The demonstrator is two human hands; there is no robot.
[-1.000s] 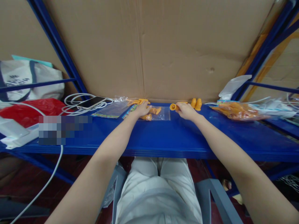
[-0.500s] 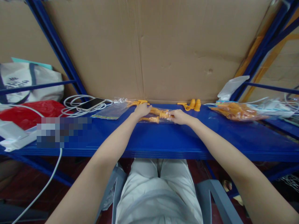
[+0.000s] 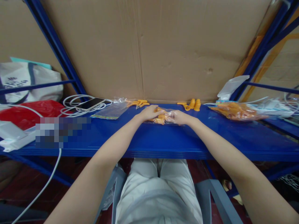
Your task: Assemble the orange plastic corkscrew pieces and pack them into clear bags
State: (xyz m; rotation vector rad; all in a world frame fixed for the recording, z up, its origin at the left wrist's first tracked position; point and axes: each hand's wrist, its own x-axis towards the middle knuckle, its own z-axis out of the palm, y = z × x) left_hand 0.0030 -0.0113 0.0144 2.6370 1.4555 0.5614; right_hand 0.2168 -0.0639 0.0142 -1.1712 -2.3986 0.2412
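A clear plastic bag point(image 3: 161, 119) with orange plastic parts in it lies bunched on the blue table, between my two hands. Over its left end curls my left hand point(image 3: 149, 113), gripping the bag and the parts inside. My right hand point(image 3: 181, 117) is closed on the right end, where the film is crumpled; its fingertips are partly hidden. Behind my left hand are loose orange parts point(image 3: 140, 103), one with a small chain. Farther right, near the cardboard, two ribbed orange pieces point(image 3: 194, 105) stand beside an orange whistle-like part point(image 3: 187, 107).
A flat clear bag point(image 3: 107, 114) lies at the left, by a phone point(image 3: 92, 104) on coiled white cable. At the right is another bag of orange parts point(image 3: 231, 111). Cardboard point(image 3: 163, 53) walls the back of the blue table point(image 3: 163, 140). A red bag point(image 3: 30, 112) sits far left.
My left hand has moved right and closed over the bag's left end. The bag and its orange parts are now bunched more tightly together. My right hand stays at the right end.
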